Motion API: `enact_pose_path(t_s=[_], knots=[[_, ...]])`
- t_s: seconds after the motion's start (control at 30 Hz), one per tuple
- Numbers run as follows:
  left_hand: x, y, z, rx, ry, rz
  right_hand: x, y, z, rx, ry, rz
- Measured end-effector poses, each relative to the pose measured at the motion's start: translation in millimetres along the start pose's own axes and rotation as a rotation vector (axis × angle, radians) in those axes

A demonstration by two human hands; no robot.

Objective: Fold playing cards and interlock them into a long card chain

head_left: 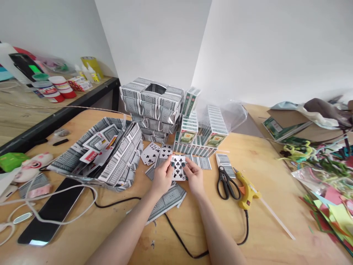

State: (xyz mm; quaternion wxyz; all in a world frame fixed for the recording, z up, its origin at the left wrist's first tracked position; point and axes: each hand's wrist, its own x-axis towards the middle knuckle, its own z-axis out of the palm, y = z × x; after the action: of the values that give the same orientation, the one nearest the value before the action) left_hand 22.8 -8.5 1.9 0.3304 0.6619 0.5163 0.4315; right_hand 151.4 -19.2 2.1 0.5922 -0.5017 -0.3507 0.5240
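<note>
Near the middle of the tabletop [264, 158], the left hand [163, 175] and the right hand [194, 175] hold up a playing card [178, 171], the eight of clubs, its face turned toward the wearer. The fingers of both hands are closed on it, one hand at each side edge, with the thumbs pressed on its face; whether more cards sit behind it cannot be told. Below the left wrist lies a patterned card piece [168, 200], partly covered by the forearm. A black cord [176, 233] runs beneath the arms toward the near edge.

Just beyond the hands, face-up cards [150, 152] lie spread out. Farther toward the far edge stand a box built of cards [151, 99], with a dark opening in its top, and, to its right, stacked card packs [189, 129].

Toward the left edge, an open basket made of cards [121, 162] holds loose cards and wrappers. A phone [55, 211] lies at the near left corner, with a white cable [66, 221] looped across it.

Right of the hands, black-handled scissors [227, 186] lie beside a yellow glue gun [248, 191], with a pale glue stick [278, 219] behind it. Coloured paper [336, 213] is heaped at the right edge.
</note>
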Motion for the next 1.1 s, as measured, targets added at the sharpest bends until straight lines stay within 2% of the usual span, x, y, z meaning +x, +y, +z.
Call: enact_pose_path(t_s=[0.6, 0.77, 0.87, 1.0, 1.1], knots=[[1, 0, 0.3, 0.021, -0.002, -0.042, -2, -4, 2, -0.035, -0.088, -0.047], [0, 1, 2.6, -0.054, 0.037, -0.054, -2, -3, 2, -0.006, -0.112, -0.044], [0, 2, 4.0, -0.128, 0.059, -0.108, -3, -3, 3, 0.008, -0.117, -0.049], [1, 7, 3.4, -0.227, 0.033, -0.183, -3, -4, 5, 0.020, -0.116, -0.057], [1, 10, 1.8, -0.297, 0.010, -0.187, -3, -3, 5, 0.018, -0.108, -0.057]])
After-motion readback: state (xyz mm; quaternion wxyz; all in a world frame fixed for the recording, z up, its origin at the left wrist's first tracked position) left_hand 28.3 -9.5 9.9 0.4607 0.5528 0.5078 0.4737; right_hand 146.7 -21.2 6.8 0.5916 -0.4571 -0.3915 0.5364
